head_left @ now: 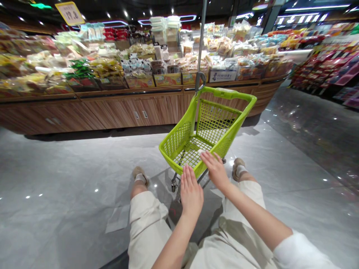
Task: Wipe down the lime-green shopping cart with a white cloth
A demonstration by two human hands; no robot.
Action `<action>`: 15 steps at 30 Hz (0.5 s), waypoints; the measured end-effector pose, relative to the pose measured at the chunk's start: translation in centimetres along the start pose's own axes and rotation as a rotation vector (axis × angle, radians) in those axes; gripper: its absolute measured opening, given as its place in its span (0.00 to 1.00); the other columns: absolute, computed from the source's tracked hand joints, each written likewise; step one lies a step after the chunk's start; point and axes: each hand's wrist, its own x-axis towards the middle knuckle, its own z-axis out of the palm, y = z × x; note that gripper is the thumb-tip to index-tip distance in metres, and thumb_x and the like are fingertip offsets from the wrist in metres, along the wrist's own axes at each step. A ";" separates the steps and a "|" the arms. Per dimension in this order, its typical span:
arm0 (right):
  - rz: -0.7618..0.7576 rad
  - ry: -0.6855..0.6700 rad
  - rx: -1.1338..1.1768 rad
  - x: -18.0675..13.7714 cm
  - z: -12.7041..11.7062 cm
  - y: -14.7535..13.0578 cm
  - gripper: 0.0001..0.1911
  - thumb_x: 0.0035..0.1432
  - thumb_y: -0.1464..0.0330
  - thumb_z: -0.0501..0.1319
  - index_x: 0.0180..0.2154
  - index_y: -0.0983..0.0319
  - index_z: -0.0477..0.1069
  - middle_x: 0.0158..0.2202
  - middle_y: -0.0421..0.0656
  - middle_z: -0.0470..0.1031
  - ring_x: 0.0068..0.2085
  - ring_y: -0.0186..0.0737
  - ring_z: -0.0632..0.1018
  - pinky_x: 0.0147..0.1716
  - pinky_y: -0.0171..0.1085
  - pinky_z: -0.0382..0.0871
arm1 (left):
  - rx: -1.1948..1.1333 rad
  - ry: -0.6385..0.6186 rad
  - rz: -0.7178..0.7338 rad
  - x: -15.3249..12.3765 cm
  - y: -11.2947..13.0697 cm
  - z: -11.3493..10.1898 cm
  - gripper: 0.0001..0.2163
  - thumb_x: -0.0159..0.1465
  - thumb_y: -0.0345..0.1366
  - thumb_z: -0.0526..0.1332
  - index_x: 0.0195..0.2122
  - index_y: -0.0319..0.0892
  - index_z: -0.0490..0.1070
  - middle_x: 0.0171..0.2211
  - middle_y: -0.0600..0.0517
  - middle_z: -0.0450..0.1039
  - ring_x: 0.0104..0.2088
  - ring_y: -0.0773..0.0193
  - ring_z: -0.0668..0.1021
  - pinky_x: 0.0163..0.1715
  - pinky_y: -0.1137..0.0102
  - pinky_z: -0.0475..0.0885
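A lime-green plastic shopping cart (171,155) with lattice walls stands on the floor between my feet, its handle side facing away. My left hand (192,192) is at the cart's near rim, palm down, with fingers stretched out and nothing seen in them. To its right, my right hand (215,168) reaches over the near right corner of the basket, fingers extended. A small white patch (201,151) shows by the right fingertips; what it is, I cannot make out. Whether either palm touches the rim is hidden. Through the lattice, the basket's bottom shows.
Beyond the cart runs a wood-panelled display counter (126,112) piled with packaged foods. A metal pole (202,41) with a hook rises behind the cart's handle. A price sign (70,14) hangs at upper left. More packaged goods (322,67) line the right. The grey floor (70,179) is glossy.
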 end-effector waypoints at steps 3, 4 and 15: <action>-0.252 -0.083 0.081 -0.9 0.0 -1.6 0.37 0.57 0.82 0.49 0.67 0.59 0.56 0.65 0.44 0.65 0.68 0.39 0.61 0.66 0.48 0.54 | 0.021 -0.023 0.013 -0.1 -0.4 0.1 0.43 0.62 0.28 0.56 0.70 0.29 0.26 0.72 0.34 0.41 0.72 0.51 0.45 0.69 0.54 0.53; -0.283 -0.091 0.086 -0.8 -0.1 -0.8 0.37 0.57 0.83 0.48 0.67 0.58 0.57 0.65 0.43 0.66 0.68 0.38 0.61 0.66 0.48 0.53 | 0.027 -0.027 0.021 -0.1 -0.5 0.0 0.42 0.63 0.29 0.56 0.70 0.29 0.27 0.72 0.35 0.41 0.72 0.51 0.45 0.69 0.54 0.53; -0.048 -0.016 -0.028 -0.7 1.0 -1.2 0.42 0.48 0.86 0.48 0.66 0.62 0.58 0.66 0.45 0.63 0.69 0.39 0.59 0.65 0.46 0.54 | 0.063 -0.034 0.005 0.1 0.1 -0.2 0.38 0.64 0.28 0.54 0.70 0.24 0.33 0.72 0.33 0.38 0.72 0.50 0.42 0.70 0.56 0.50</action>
